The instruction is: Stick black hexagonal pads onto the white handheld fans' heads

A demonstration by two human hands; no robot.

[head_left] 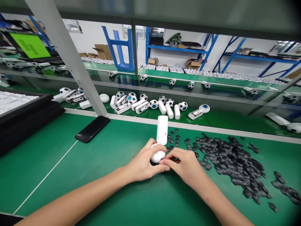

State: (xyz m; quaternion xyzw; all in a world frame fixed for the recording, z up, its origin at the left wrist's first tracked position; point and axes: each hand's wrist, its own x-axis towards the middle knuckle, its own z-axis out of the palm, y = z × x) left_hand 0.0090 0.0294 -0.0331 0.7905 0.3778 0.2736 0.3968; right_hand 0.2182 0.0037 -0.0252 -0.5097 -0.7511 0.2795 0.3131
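Observation:
My left hand (145, 160) is wrapped round the round white head of a white plastic device (162, 128), whose long flat body points away from me above the green work surface. Close against the head's near right side, my right hand (182, 163) has its thumb and fingertips pressed together. Whatever they pinch is too small or hidden to make out. Just right of the hands lies a spread pile of small dark grey pieces (231, 163), flat and angular, with several loose ones near the device.
A black phone (92, 129) lies at left. Behind the white rail, several football-patterned balls and white casings (143, 105) sit on the green belt. A slanted grey post (70, 59) rises at left, beside a black-edged tray (30, 116). An overhead panel (164, 14) spans the top.

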